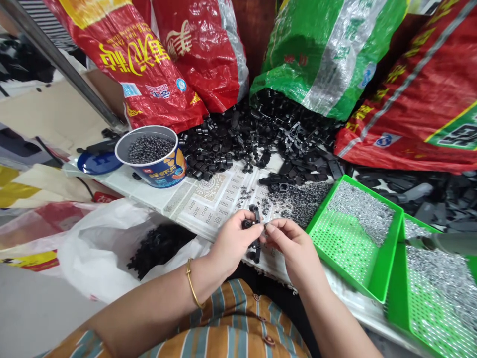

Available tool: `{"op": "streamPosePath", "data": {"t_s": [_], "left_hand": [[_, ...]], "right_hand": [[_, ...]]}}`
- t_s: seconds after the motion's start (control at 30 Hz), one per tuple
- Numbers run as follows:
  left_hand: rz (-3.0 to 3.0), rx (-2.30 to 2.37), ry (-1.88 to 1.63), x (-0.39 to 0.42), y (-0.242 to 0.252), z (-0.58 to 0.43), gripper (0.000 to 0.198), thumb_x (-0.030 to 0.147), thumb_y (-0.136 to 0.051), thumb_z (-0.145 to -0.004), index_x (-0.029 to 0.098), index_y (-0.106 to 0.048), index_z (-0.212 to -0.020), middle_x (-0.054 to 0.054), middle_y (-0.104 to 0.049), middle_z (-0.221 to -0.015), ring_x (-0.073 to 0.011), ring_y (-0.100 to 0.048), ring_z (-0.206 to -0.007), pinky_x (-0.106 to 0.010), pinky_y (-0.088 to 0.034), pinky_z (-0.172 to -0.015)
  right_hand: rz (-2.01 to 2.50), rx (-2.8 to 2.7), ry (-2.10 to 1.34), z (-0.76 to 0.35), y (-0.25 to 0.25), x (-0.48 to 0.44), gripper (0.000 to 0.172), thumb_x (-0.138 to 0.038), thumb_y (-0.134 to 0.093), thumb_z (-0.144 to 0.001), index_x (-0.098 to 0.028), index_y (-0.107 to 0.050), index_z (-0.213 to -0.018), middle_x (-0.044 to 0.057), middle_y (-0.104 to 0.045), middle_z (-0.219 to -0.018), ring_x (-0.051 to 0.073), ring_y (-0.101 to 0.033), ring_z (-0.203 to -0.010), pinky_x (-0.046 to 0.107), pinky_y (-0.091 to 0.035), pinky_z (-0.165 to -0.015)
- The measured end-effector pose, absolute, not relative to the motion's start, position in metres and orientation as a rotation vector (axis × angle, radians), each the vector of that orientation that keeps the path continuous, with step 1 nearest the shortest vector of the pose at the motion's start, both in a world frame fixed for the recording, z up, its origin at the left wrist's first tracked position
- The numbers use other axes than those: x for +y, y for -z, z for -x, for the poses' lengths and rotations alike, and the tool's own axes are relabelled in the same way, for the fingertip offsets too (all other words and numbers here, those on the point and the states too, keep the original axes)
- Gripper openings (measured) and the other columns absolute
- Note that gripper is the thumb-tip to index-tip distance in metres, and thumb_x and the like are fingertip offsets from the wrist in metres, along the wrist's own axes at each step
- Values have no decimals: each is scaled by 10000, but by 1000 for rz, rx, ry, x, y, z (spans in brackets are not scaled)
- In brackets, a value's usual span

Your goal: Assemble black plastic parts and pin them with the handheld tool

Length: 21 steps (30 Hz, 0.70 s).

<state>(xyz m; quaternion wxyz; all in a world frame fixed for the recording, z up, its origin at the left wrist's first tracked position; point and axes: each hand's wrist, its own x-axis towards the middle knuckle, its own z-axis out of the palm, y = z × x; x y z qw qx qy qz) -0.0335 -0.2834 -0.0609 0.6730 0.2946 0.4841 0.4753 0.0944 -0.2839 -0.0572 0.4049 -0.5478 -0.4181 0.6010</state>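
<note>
My left hand (pixel 238 236) is closed around a black plastic part (pixel 255 252) with rounded ends, held upright near the table's front edge. Close against it, my right hand (pixel 292 243) has thumb and forefinger pinched together at the side of that part. Whatever small piece sits in this pinch is too small to name. Just beyond my hands, small dark pieces (pixel 246 196) lie scattered on the patterned table cover (pixel 223 209). A spread of tiny black and grey pieces (pixel 301 201) lies to their right.
Two green perforated trays (pixel 345 248) hold small silvery metal pieces on the right. A tub (pixel 164 171) of tiny dark pieces stands left. Behind, black plastic parts (pixel 238 134) spill from red and green sacks (pixel 313 54). A white sack (pixel 100 248) with black parts hangs at lower left.
</note>
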Motion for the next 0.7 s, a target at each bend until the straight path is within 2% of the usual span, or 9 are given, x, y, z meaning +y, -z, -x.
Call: {"op": "streamPosePath", "data": {"t_s": [0.13, 0.3, 0.7], "left_hand": [[-543, 1027, -960, -286, 57, 37, 115, 211, -566, -716, 189, -515, -817, 8, -589, -633, -117, -550, -612, -239, -414, -602], [-483, 1011, -891, -287, 54, 39, 118, 222, -542, -722, 200, -488, -824, 1, -582, -599, -127, -555, -603, -214, -392, -533], [-476, 1004, -878, -287, 56, 38, 125, 216, -553, -735, 182, -490, -837, 3, -577, -596, -113, -556, -583, -217, -387, -545]], "right_hand": [[1381, -1071, -1459, -95, 55, -279, 207, -367, -664, -683, -182, -571, -686, -13, -602, -588, 127, -555, -575, 258, -430, -599], [1343, -1068, -1523, -93, 50, -273, 183, -336, -671, -671, -182, -572, -661, -31, -591, -579, 104, -532, -477, 257, -431, -549], [1311, -1102, -1611, -98, 54, -269, 187, -327, -657, -697, -177, -552, -659, -43, -570, -524, 116, -544, -454, 271, -424, -552]]}}
